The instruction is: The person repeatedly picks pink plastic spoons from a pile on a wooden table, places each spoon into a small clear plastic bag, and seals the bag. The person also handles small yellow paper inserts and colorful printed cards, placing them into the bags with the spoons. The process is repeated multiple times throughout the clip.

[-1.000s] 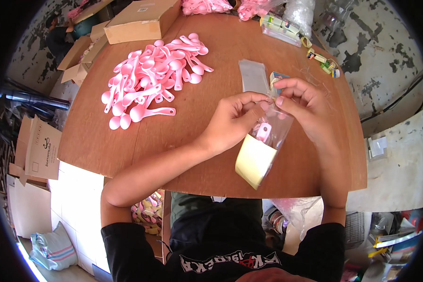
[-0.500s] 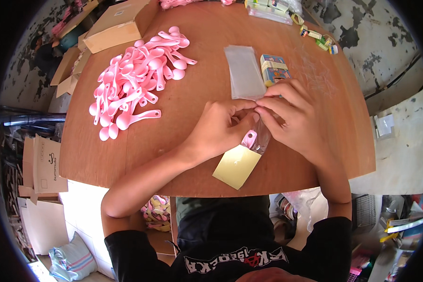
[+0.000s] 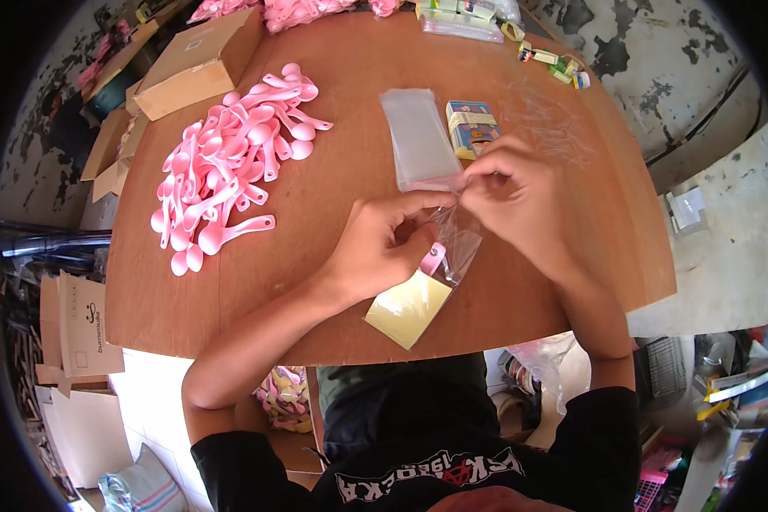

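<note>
A clear plastic bag [image 3: 461, 247] is held just above the near middle of the table. Inside it are a pink spoon [image 3: 433, 258], mostly covered with only its holed handle end showing, and a pale yellow card [image 3: 408, 309]. My left hand [image 3: 382, 243] is closed on the bag beside the spoon handle, thumb and forefinger toward its upper end. With fingertips pinched together, my right hand [image 3: 514, 194] grips the bag's upper edge. Just beyond lie a stack of clear flat bags [image 3: 420, 136] and a banded pack of blue-and-yellow cards [image 3: 471, 126].
A heap of pink spoons [image 3: 230, 162] covers the table's left side, with a cardboard box [image 3: 198, 64] behind it. Thin clear strips [image 3: 555, 128] lie at the right. Small tape rolls [image 3: 559, 66] and packaged goods [image 3: 461, 21] sit along the far edge.
My right hand's fingertips have drawn a little away from my left hand's, and more of the bag's upper part shows. The whole view has shifted slightly.
</note>
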Available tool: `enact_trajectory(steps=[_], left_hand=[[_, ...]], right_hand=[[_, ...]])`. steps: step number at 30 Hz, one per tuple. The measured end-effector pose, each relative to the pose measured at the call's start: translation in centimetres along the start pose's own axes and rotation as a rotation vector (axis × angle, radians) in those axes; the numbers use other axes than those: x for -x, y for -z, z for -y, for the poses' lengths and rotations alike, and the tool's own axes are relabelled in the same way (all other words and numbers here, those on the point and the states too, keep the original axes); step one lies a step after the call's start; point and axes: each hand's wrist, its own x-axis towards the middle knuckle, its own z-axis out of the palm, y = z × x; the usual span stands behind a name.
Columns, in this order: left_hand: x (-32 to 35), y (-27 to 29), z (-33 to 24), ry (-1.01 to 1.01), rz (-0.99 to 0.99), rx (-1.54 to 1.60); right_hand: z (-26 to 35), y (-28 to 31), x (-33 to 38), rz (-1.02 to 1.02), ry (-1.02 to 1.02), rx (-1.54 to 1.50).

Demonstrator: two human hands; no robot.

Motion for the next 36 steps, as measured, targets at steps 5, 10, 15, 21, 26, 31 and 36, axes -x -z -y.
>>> enact_trajectory(steps=[5,10,15,21,26,31,36], left_hand=[[0.1,-0.6,0.0,-0.114,-0.091,0.309],[0.3,-0.4,-0.1,0.025,-0.095,0.171],[0.5,-0.5,-0.7,0.024,-0.097,0.09],[0.5,-0.8,-1.1,-0.056,-0.106,-0.028],[0.5,-0.6,-0.7,-0.076,-0.08,-0.093],[0.4,0.1,0.5,-0.024,-0.021,0.33],[-0.1,1.3,-0.1,-0.056,-0.214,0.541]], right_hand=[[-0.1,4.9,-2.7,-0.046,-0.277,-0.497],[1.1,3.4,-2.1,0.231,0.174,-0.063],[2.4,1.1,-0.6,0.116,0.264,0.24],[2.1,1.0,-0.3,0.105,0.266,0.24],[1.7,0.9,-0.1,0.176,0.23,0.151],[1.2,2.3,-0.3,0.078,-0.119,-0.322],[-3.9,9.2,-3.8,0.204,-0.06,-1.232]])
